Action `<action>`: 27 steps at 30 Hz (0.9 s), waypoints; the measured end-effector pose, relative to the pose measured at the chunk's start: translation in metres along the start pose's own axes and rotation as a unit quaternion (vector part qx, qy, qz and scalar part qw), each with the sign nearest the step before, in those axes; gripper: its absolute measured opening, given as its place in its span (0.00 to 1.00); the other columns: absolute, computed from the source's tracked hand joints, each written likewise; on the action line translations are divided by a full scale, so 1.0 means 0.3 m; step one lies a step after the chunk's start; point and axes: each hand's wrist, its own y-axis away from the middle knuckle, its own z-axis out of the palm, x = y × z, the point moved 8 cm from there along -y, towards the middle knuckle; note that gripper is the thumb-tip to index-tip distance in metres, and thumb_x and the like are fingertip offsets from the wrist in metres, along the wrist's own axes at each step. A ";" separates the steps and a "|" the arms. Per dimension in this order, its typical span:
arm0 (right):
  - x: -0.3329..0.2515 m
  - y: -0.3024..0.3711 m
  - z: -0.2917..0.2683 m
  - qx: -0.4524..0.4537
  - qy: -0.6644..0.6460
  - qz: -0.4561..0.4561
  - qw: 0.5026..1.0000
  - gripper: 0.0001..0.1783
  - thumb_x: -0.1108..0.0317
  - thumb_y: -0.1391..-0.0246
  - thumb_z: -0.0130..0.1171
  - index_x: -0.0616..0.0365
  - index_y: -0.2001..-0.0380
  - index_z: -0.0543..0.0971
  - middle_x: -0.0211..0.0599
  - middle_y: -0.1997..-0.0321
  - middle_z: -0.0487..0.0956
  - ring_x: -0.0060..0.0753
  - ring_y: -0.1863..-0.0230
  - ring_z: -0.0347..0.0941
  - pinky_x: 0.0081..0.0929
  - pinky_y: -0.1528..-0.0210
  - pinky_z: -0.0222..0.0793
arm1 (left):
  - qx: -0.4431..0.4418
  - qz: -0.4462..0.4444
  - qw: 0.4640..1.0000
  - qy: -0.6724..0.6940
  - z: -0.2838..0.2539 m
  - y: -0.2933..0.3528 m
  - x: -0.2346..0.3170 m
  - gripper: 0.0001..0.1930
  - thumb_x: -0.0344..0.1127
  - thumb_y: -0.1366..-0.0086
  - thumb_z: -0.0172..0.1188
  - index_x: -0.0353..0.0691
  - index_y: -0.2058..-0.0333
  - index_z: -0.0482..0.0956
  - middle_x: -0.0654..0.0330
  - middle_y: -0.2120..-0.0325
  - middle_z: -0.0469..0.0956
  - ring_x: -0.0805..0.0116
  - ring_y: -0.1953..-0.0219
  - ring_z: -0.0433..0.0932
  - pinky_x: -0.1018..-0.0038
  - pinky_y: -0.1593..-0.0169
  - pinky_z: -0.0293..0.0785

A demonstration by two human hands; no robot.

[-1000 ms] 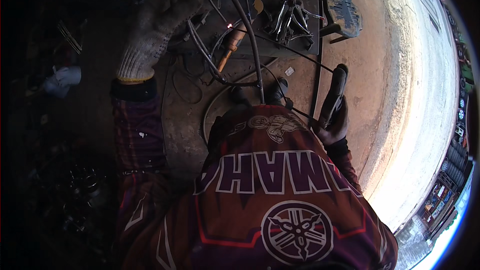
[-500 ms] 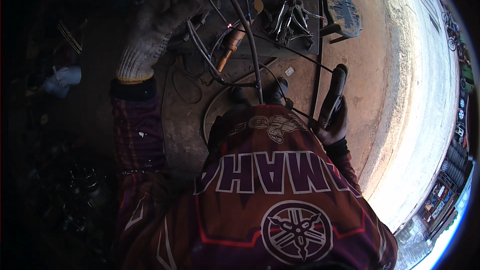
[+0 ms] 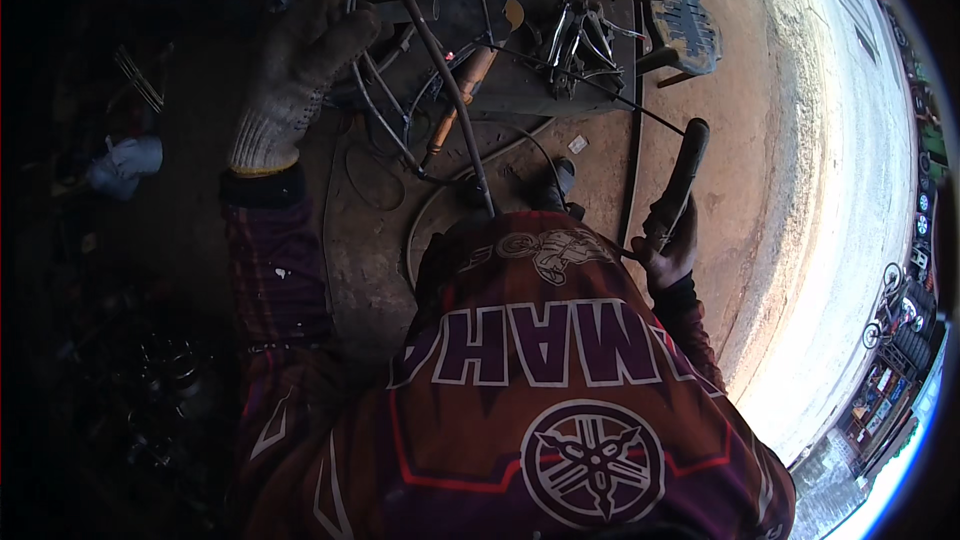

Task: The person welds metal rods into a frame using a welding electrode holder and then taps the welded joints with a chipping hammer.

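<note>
Two hands grip, left hand (image 3: 318,52) the frame (image 3: 405,155), right hand (image 3: 672,252) the rod holder (image 3: 685,160), best held steady beyond the worktop's (image 3: 522,93) near-right corner.

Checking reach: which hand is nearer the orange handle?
Left. The left hand is left of the orange handle; the right hand is farther off, to its right.

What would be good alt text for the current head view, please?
A gloved left hand grips a metal frame, while the right hand holds a dark handle with a thin rod pointing toward the frame. Metal tools lie ahead, near a stool.
</note>
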 end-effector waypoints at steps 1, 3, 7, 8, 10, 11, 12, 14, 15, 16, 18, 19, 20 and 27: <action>0.012 0.001 0.000 -0.007 0.017 -0.001 1.000 0.63 0.43 0.69 0.72 0.68 0.36 0.53 0.46 0.39 0.65 0.40 0.37 0.61 0.37 0.36 0.56 | 0.000 0.001 1.000 0.000 0.006 0.001 0.000 0.13 0.36 0.35 0.59 0.36 0.54 0.75 0.66 0.67 0.78 0.84 0.64 0.77 0.84 0.64 0.73; 0.017 0.003 0.004 -0.014 0.032 -0.003 0.999 0.62 0.44 0.69 0.72 0.68 0.36 0.53 0.47 0.39 0.65 0.40 0.37 0.61 0.37 0.36 0.56 | -0.016 0.022 0.996 0.080 0.026 0.005 0.012 0.12 0.34 0.34 0.58 0.36 0.54 0.75 0.66 0.69 0.78 0.82 0.64 0.77 0.83 0.64 0.73; 0.004 0.009 0.017 -0.025 0.034 -0.003 0.999 0.61 0.49 0.69 0.72 0.68 0.36 0.52 0.47 0.39 0.65 0.41 0.37 0.61 0.37 0.36 0.56 | 0.068 0.031 0.996 -0.048 -0.011 0.036 -0.041 0.11 0.32 0.33 0.55 0.35 0.54 0.74 0.65 0.68 0.78 0.80 0.64 0.78 0.82 0.64 0.74; 0.003 0.010 0.019 -0.025 0.034 -0.001 0.999 0.61 0.49 0.69 0.73 0.67 0.36 0.52 0.47 0.39 0.65 0.41 0.37 0.61 0.37 0.36 0.56 | 0.070 0.014 0.997 0.039 -0.011 0.034 -0.062 0.11 0.32 0.33 0.55 0.34 0.53 0.74 0.65 0.67 0.77 0.80 0.64 0.78 0.82 0.62 0.74; 0.002 0.017 0.020 -0.029 0.042 0.004 0.999 0.61 0.51 0.69 0.73 0.67 0.36 0.52 0.48 0.39 0.65 0.42 0.37 0.61 0.37 0.36 0.56 | 0.074 -0.003 0.989 0.126 -0.009 0.037 -0.067 0.12 0.32 0.33 0.55 0.34 0.53 0.74 0.65 0.66 0.77 0.79 0.64 0.78 0.82 0.61 0.74; 0.002 0.016 0.019 -0.030 0.047 0.005 0.998 0.61 0.51 0.69 0.73 0.67 0.36 0.52 0.48 0.39 0.65 0.42 0.37 0.61 0.37 0.36 0.56 | 0.059 0.004 0.998 0.006 -0.001 0.028 -0.038 0.12 0.32 0.32 0.54 0.34 0.52 0.73 0.65 0.66 0.76 0.79 0.63 0.77 0.82 0.59 0.73; 0.003 0.016 0.020 -0.031 0.052 0.006 0.998 0.61 0.52 0.69 0.73 0.67 0.36 0.52 0.48 0.39 0.65 0.42 0.37 0.61 0.36 0.36 0.56 | 0.043 0.011 0.992 -0.114 0.011 0.022 -0.021 0.12 0.31 0.32 0.54 0.34 0.52 0.73 0.65 0.65 0.76 0.79 0.62 0.76 0.82 0.57 0.73; 0.008 0.018 0.019 -0.028 0.061 0.010 0.998 0.61 0.52 0.69 0.73 0.66 0.36 0.52 0.47 0.39 0.65 0.41 0.37 0.61 0.36 0.36 0.57 | 0.043 0.023 0.997 -0.052 0.022 0.020 -0.021 0.13 0.31 0.32 0.54 0.34 0.51 0.73 0.66 0.66 0.75 0.79 0.62 0.76 0.82 0.57 0.73; 0.010 0.018 0.019 -0.029 0.064 0.011 0.997 0.61 0.52 0.69 0.73 0.66 0.36 0.52 0.47 0.39 0.65 0.41 0.37 0.61 0.36 0.36 0.57 | 0.043 0.034 0.998 0.010 0.022 0.023 -0.018 0.13 0.31 0.32 0.54 0.34 0.51 0.73 0.66 0.66 0.75 0.79 0.62 0.76 0.82 0.56 0.72; 0.019 0.018 0.019 -0.034 0.064 0.012 0.997 0.61 0.52 0.69 0.73 0.66 0.36 0.52 0.47 0.39 0.65 0.40 0.37 0.62 0.36 0.37 0.57 | 0.045 0.034 0.998 0.010 0.018 0.025 -0.021 0.13 0.31 0.32 0.54 0.34 0.51 0.73 0.66 0.66 0.75 0.79 0.62 0.76 0.82 0.56 0.72; 0.006 0.018 0.028 -0.037 0.064 0.013 0.997 0.60 0.53 0.69 0.73 0.66 0.36 0.52 0.47 0.40 0.65 0.39 0.38 0.62 0.36 0.37 0.57 | 0.032 0.059 0.998 0.014 0.019 0.024 -0.017 0.14 0.32 0.31 0.52 0.33 0.50 0.72 0.67 0.67 0.74 0.79 0.61 0.76 0.81 0.56 0.72; -0.022 0.017 0.035 -0.035 0.068 -0.008 0.997 0.60 0.53 0.69 0.73 0.66 0.36 0.52 0.46 0.40 0.66 0.39 0.38 0.62 0.36 0.37 0.58 | 0.032 0.059 0.998 0.015 0.024 0.024 -0.013 0.14 0.32 0.31 0.52 0.33 0.50 0.72 0.67 0.67 0.74 0.79 0.61 0.76 0.81 0.56 0.72; -0.046 0.016 0.041 -0.034 0.073 -0.030 0.996 0.60 0.53 0.68 0.73 0.66 0.36 0.52 0.46 0.41 0.66 0.39 0.39 0.63 0.36 0.38 0.59 | 0.054 0.026 0.997 0.039 0.022 0.024 -0.018 0.14 0.34 0.30 0.50 0.33 0.51 0.72 0.67 0.69 0.74 0.81 0.65 0.75 0.82 0.56 0.72; -0.058 0.017 0.046 -0.035 0.062 -0.056 0.996 0.60 0.53 0.68 0.73 0.66 0.36 0.53 0.45 0.42 0.67 0.37 0.41 0.65 0.35 0.40 0.61 | 0.032 -0.044 0.992 0.113 0.009 0.005 -0.067 0.16 0.39 0.27 0.43 0.32 0.53 0.72 0.68 0.80 0.69 0.86 0.80 0.66 0.79 0.52 0.69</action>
